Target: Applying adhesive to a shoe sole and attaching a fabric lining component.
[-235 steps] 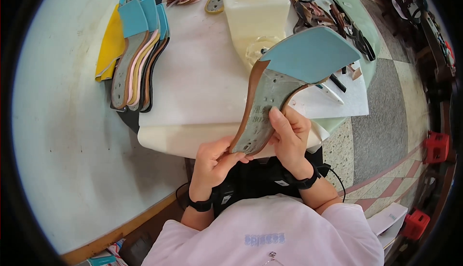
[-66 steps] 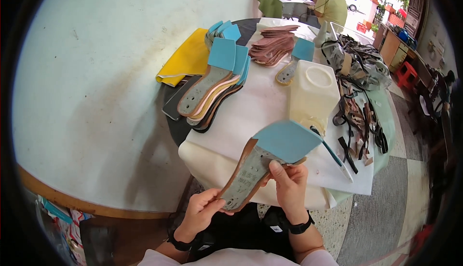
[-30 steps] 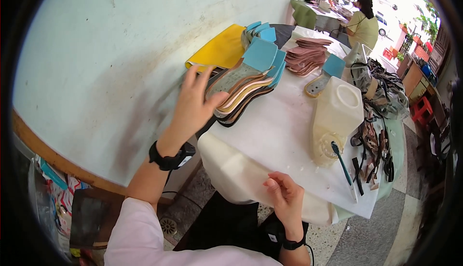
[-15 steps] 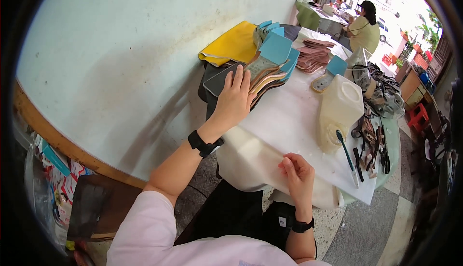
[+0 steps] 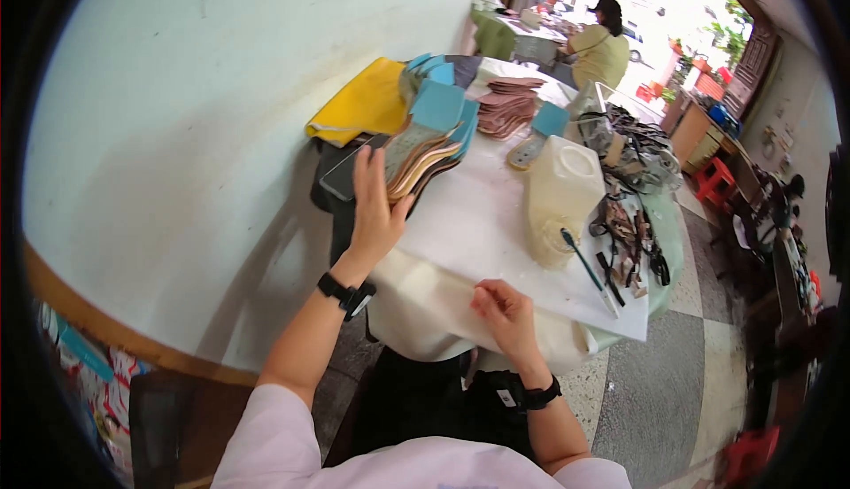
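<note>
The right hand [image 5: 506,314] is loosely curled over the bench [image 5: 460,223]; I cannot tell whether it grips anything. The left hand [image 5: 378,221], fingers spread and seemingly bare, partly hides one dark phone [image 5: 337,181] and the near end of one stack of blue-ended soles [image 5: 436,106], too overlapped to count, on the bench's left. Farther: one brush [image 5: 591,271], one jug [image 5: 567,179], then one loose sole [image 5: 540,128], partly behind the jug.

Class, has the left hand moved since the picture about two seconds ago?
Yes: judged against the yellow sheet, the left hand has moved forward, closer to that sheet and the stack of shoe soles.
</note>
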The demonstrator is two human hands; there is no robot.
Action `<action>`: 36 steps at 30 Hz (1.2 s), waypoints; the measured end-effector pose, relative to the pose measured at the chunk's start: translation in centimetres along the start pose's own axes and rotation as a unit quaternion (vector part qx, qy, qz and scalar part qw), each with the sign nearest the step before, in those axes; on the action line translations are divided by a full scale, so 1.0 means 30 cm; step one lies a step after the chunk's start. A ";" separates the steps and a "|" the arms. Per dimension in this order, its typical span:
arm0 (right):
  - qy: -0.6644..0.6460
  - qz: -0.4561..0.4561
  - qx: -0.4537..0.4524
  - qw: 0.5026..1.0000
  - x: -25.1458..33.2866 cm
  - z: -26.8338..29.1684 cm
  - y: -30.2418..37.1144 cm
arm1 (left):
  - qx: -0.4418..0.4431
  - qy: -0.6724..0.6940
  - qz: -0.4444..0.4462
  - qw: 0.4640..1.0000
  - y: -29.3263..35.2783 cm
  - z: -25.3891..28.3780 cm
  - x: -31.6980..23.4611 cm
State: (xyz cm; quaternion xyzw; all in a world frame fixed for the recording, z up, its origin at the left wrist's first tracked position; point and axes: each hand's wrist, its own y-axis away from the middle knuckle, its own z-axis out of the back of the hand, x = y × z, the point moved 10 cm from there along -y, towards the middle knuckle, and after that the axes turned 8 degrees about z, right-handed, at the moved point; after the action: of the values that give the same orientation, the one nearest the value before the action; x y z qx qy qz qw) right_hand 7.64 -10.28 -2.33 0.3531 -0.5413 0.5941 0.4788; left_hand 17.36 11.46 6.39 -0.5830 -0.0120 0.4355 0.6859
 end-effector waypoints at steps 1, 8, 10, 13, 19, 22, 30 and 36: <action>0.009 0.009 0.018 1.000 0.016 -0.007 -0.001 | -0.014 0.003 -0.001 1.000 -0.006 0.017 -0.020; -0.012 -0.100 0.182 0.978 0.124 -0.064 0.015 | 0.050 0.175 0.204 0.962 0.011 -0.024 0.183; -0.005 -0.119 0.239 0.964 0.232 -0.058 0.011 | 0.054 0.263 0.256 0.929 0.010 -0.041 0.192; 0.052 -0.100 0.276 0.955 0.351 -0.001 -0.053 | 0.070 0.284 0.269 0.918 -0.002 -0.059 0.174; 0.120 -0.110 0.265 0.950 0.484 0.005 -0.380 | 0.110 0.241 0.273 0.925 0.022 -0.062 0.219; 0.178 -0.106 0.277 0.938 0.468 -0.001 -0.588 | 0.108 0.220 0.254 0.936 0.009 -0.055 0.196; 0.279 -0.061 0.347 0.893 0.388 -0.147 -1.019 | 0.124 0.237 0.260 0.928 0.021 -0.072 0.210; 0.328 -0.058 0.365 0.869 0.253 -0.198 -1.311 | 0.105 0.218 0.228 0.943 0.000 -0.075 0.181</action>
State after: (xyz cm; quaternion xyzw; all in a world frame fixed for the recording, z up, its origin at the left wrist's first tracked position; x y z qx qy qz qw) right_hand 43.41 -4.78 15.81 0.3185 -0.0763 0.8019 0.4997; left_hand 21.92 12.99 3.00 -0.5753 0.3172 0.4412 0.6114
